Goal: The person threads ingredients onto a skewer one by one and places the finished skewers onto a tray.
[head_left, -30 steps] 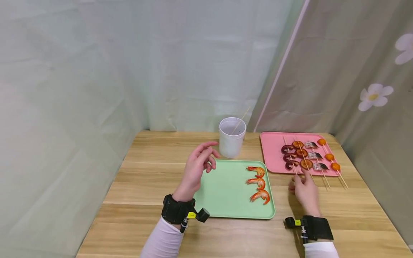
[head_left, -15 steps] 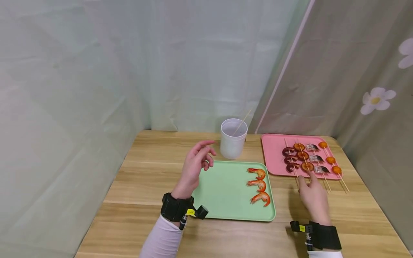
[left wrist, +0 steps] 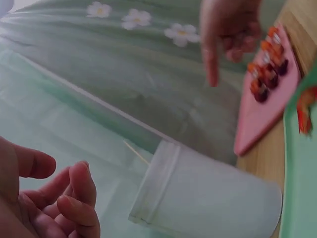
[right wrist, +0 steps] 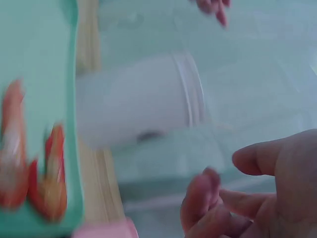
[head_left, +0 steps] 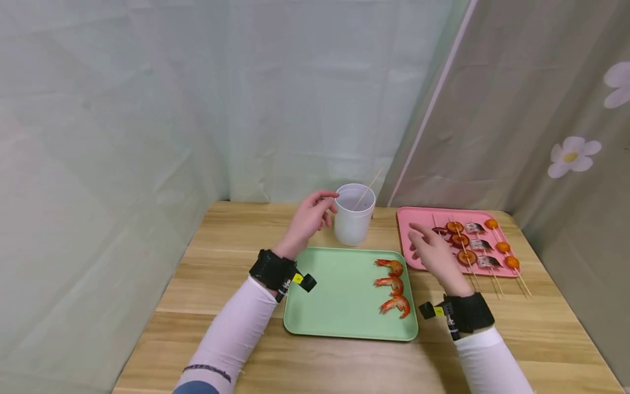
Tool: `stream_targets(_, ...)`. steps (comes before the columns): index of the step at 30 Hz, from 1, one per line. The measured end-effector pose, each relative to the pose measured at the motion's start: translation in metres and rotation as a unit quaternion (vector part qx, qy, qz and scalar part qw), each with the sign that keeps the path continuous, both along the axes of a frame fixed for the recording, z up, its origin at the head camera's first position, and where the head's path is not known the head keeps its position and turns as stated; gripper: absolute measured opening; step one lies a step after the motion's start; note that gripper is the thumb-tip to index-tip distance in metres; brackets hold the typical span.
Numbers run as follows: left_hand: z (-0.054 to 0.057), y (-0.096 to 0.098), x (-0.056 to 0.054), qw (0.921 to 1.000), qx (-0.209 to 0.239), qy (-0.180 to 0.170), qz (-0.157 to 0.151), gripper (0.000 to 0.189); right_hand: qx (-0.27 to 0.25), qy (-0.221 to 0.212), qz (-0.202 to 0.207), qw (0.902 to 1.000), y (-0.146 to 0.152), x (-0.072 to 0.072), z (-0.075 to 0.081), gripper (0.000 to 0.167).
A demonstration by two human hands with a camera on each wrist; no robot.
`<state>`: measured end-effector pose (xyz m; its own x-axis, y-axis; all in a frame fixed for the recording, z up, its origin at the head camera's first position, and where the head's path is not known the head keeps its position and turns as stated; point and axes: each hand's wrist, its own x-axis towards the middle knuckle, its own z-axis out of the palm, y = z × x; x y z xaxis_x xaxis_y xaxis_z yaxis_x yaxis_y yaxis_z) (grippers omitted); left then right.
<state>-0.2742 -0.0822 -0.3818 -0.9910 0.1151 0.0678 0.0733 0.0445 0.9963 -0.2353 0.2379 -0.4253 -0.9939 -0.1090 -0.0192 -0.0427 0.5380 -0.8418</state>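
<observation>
Beside the white cup (head_left: 352,224), my left hand (head_left: 306,223) hovers with loosely bent fingers and nothing in them. A single thin wooden skewer (head_left: 369,186) leans inside that cup. My right hand (head_left: 435,258) is raised over the left part of the pink tray (head_left: 409,219); in the right wrist view its thumb and fingers are apart, holding nothing. Loaded skewers lie on the pink tray: brown round slices (head_left: 460,241), silvery fish pieces (head_left: 480,245) and orange balls (head_left: 503,247). Dark curled tentacle pieces (head_left: 439,230) are mostly hidden behind the right hand.
A green tray (head_left: 325,306) lies in front of the cup, with three loose shrimps (head_left: 390,286) along its right side. The wooden table (head_left: 216,262) ends at curtains (head_left: 295,109) at the back and sides.
My right hand has left the skewers' near ends on the pink tray and moved up and to the left. My left hand has moved slightly forward and right, nearer the cup.
</observation>
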Motion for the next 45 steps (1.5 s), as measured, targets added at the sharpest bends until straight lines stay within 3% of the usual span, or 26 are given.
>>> stream_targets(3, 0.003, 0.005, -0.025, 0.998, -0.058, 0.024, -0.007, 0.035, -0.038, -0.012, 0.028, 0.9988, -0.024, -0.021, 0.007, 0.064)
stream_targets(5, 0.004, 0.009, -0.039, 0.9926, -0.113, 0.044, -0.004, 0.034, -0.071, -0.025, 0.043, 0.9963, -0.041, -0.033, 0.013, 0.068)
stream_targets(9, 0.005, 0.022, -0.061, 0.9732, -0.215, 0.081, 0.005, 0.032, -0.129, -0.043, 0.037, 0.9901, -0.065, -0.056, 0.012, 0.074)
stream_targets(13, 0.009, 0.035, -0.076, 0.9531, -0.282, 0.111, -0.001, 0.033, -0.126, -0.04, 0.015, 0.9911, -0.08, -0.076, 0.003, 0.077)
stream_targets(18, 0.016, 0.049, -0.089, 0.9306, -0.341, 0.133, -0.016, 0.038, -0.106, -0.005, -0.003, 0.9943, -0.09, -0.082, 0.002, 0.076)
stream_targets(23, 0.021, 0.058, -0.097, 0.9198, -0.366, 0.139, -0.028, 0.041, -0.124, 0.017, -0.008, 0.9921, -0.096, -0.081, -0.002, 0.065)
stream_targets(26, 0.026, 0.065, -0.098, 0.908, -0.39, 0.141, -0.058, 0.047, -0.125, 0.018, -0.005, 0.992, -0.1, -0.08, -0.007, 0.06)
stream_targets(31, 0.036, 0.076, -0.099, 0.884, -0.437, 0.128, -0.106, 0.056, -0.064, 0.052, -0.02, 0.9964, -0.107, -0.079, -0.014, 0.058)
stream_targets(34, 0.039, 0.08, -0.1, 0.8832, -0.438, 0.126, -0.111, 0.055, -0.037, 0.074, -0.026, 0.9962, -0.112, -0.078, -0.016, 0.057)
stream_targets(37, 0.038, 0.082, -0.101, 0.8933, -0.418, 0.123, -0.111, 0.051, -0.023, 0.077, -0.03, 0.9964, -0.118, -0.077, -0.018, 0.056)
stream_targets(41, 0.033, 0.082, -0.101, 0.9009, -0.401, 0.124, -0.109, 0.044, -0.011, 0.083, -0.036, 0.9959, -0.126, -0.076, -0.02, 0.054)
stream_targets(45, 0.029, 0.085, -0.099, 0.8927, -0.419, 0.137, -0.095, 0.032, 0.009, 0.103, -0.045, 0.9936, -0.127, -0.075, -0.023, 0.051)
